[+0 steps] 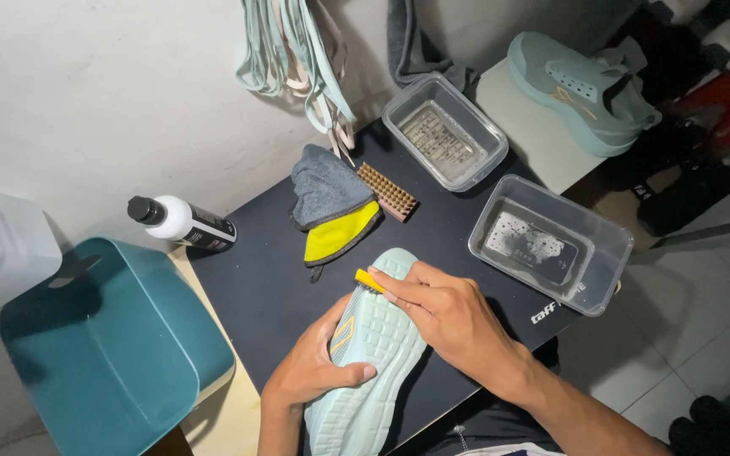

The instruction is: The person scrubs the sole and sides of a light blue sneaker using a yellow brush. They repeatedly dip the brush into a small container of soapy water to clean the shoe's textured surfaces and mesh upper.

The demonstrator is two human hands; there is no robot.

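**Sole scrubbing at a dark desk mat**

Dim workspace against a pale wall: a black mat [272, 287] covers most of the desk [221, 422], with tiled floor visible beyond the right edge. Near the front edge, a mint-green shoe [373, 355] lies sole up, its toe pointing toward the back of the desk. The left hand [314, 367] cups the shoe from the left side, its fingers closed around the midsole and the thumb lying across the tread. The right hand [449, 317] has its fingers closed on a small yellow brush [369, 280], whose head meets the sole at the toe end.

Behind the shoe lie a grey-and-yellow cloth [331, 211] and a wooden brush [386, 192], touching one another. A white bottle [181, 224] with a black cap lies on its side at the mat's left edge, just beside a teal bin [103, 355]. Two clear tubs of water stand toward the right: one [445, 131] at the back, one [551, 245] with suds at the right edge. The second shoe [585, 84] rests at the far right corner; laces [297, 59] hang on the wall.

Judged step: scrubbing of the outsole, in hand at the toe. The heel end looks as yet unreached, so further work would call for a steady left-hand hold while the brush travels down the tread grooves; whether the bristles need rewetting cannot be told.
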